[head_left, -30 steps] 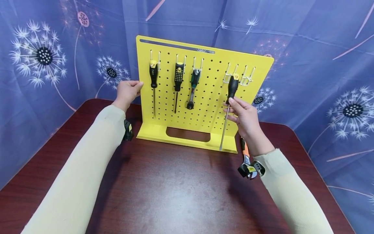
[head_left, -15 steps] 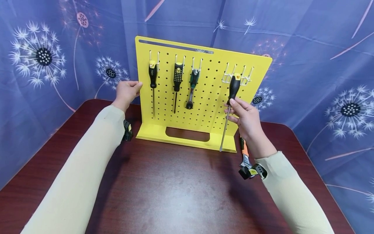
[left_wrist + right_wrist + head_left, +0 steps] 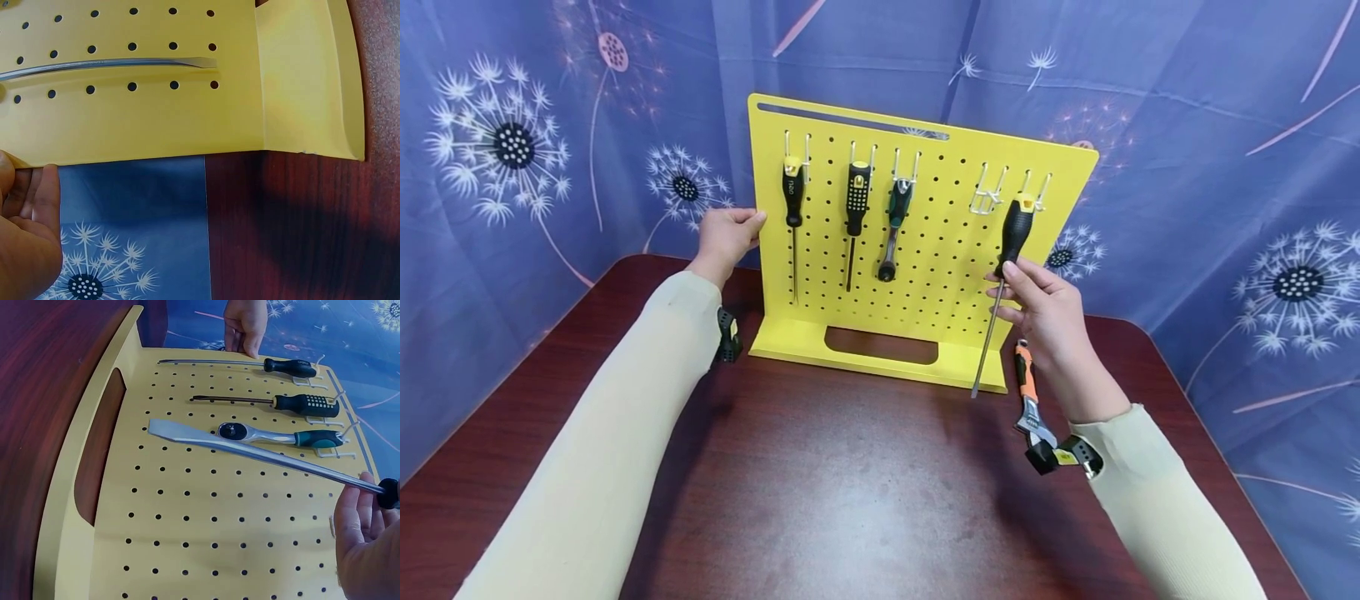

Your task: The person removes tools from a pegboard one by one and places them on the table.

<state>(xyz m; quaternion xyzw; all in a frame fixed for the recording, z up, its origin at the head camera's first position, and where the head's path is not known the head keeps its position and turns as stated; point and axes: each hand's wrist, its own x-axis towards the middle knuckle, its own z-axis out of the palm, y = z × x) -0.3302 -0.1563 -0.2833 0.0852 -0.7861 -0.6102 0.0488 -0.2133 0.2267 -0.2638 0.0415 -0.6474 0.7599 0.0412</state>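
Probably this long screwdriver with a black handle, yellow end and bare steel shaft (image 3: 1017,232) will feel light, stiff and hard to break. I'd expect the metal to be slicker than the handle, so I'd hold it at the neck or higher, as the right hand (image 3: 1051,317) does, pinching there. It slants before the right part of the yellow perforated pegboard (image 3: 1075,160), whose left edge the left hand (image 3: 726,240) pinches. The right wrist view shows me the broad flat blade (image 3: 167,430) but crops the handle; only the head view gives me the yellow end and the orange-and-black adjustable wrench (image 3: 1027,379) on the table.
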